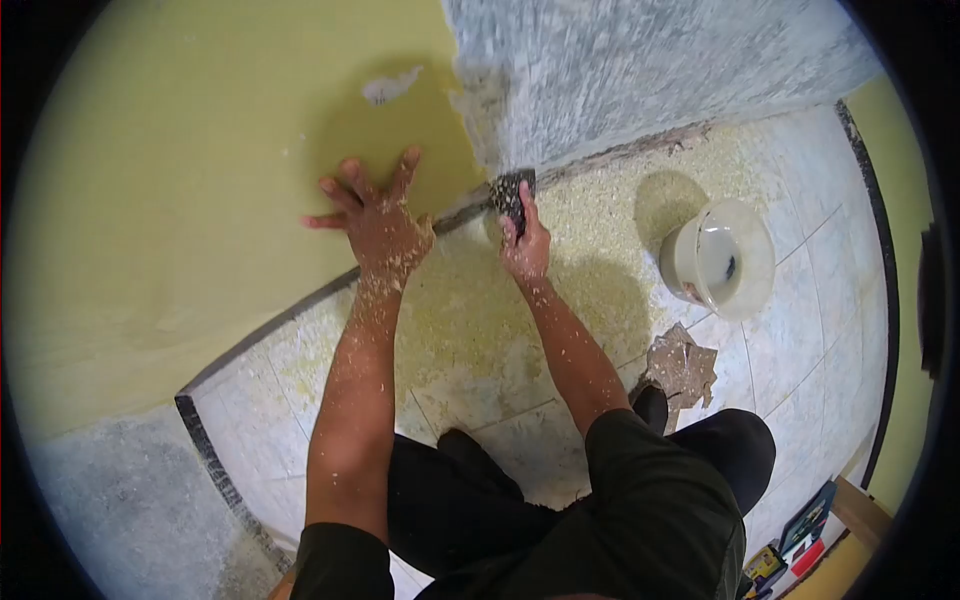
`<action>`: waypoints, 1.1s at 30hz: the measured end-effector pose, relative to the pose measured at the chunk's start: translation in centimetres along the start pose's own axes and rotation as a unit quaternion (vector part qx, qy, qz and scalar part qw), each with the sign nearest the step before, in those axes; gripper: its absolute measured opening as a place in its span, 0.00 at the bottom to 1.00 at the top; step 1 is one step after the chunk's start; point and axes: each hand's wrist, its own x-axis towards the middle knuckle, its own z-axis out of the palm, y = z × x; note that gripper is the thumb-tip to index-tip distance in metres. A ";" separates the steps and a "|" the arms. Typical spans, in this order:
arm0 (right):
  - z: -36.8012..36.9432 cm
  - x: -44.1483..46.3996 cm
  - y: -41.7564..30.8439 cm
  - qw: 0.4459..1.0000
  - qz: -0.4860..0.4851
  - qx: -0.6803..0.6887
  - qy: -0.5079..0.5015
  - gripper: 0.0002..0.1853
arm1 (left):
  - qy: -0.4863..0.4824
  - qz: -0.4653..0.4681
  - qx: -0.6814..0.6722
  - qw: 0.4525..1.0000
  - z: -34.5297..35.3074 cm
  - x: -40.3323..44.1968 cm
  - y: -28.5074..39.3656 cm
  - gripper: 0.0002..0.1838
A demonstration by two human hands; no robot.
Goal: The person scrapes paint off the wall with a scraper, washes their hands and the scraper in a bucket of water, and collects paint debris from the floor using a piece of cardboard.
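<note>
My right hand (527, 245) grips a dark, flat scraper (512, 195) speckled with paint flakes. Its far edge is at the foot of the wall, where the yellow paint (240, 190) meets a bared, whitish-blue patch (620, 75). Most of the scraper's handle is hidden by my fingers. With fingers spread, my left hand (383, 225) is against the yellow paint to the left of the scraper and holds nothing. Flakes cling to both hands and forearms. A small pale chipped spot (390, 87) shows on the wall above my left hand.
Yellow flakes (460, 320) cover the tiled floor below the wall. A translucent bucket (722, 260) with cloudy liquid and a dark item inside stands to the right. Torn brown cardboard (683, 368) lies near my foot. Several boxes (800, 535) are at the lower right.
</note>
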 end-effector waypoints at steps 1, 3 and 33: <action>-0.6 -1.0 -0.4 0.998 0.059 -0.010 -0.030 0.29 | -0.005 0.008 0.003 1.000 0.1 -1.2 0.0 0.59; -0.5 -0.3 -0.7 0.999 0.026 -0.022 -0.018 0.29 | -0.006 0.005 -0.001 1.000 0.1 -1.3 0.3 0.59; -0.1 0.3 -1.7 0.995 -0.086 -0.001 0.057 0.33 | -0.002 0.002 -0.002 1.000 0.0 0.0 0.2 0.61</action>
